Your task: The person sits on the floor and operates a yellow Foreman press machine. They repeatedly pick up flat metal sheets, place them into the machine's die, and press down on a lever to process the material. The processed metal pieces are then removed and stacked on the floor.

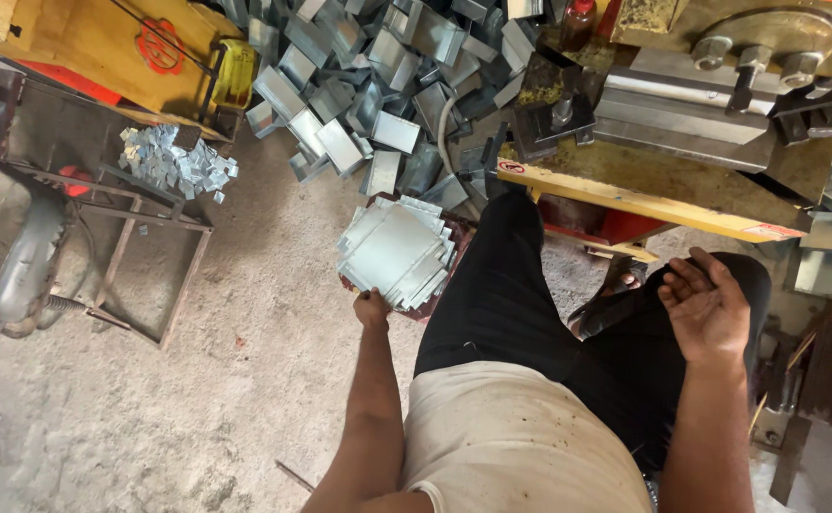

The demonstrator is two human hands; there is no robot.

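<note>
I sit with black trousers and a pale shirt, looking down. My left hand [371, 307] reaches down to a loose stack of flat grey metal sheets [395, 249] on the floor and grips the stack's near edge. My right hand [708, 306] rests palm up on my right knee, fingers loosely curled, holding nothing. Past the stack lies a big heap of bent metal channel pieces [378, 85].
A yellow press machine [682, 142] with bolts and a steel die stands at the upper right. A rusty metal frame [150, 247] lies on the sandy floor to the left, with a small pile of metal offcuts [174, 161] behind it. A yellow machine body [112, 47] sits at the upper left.
</note>
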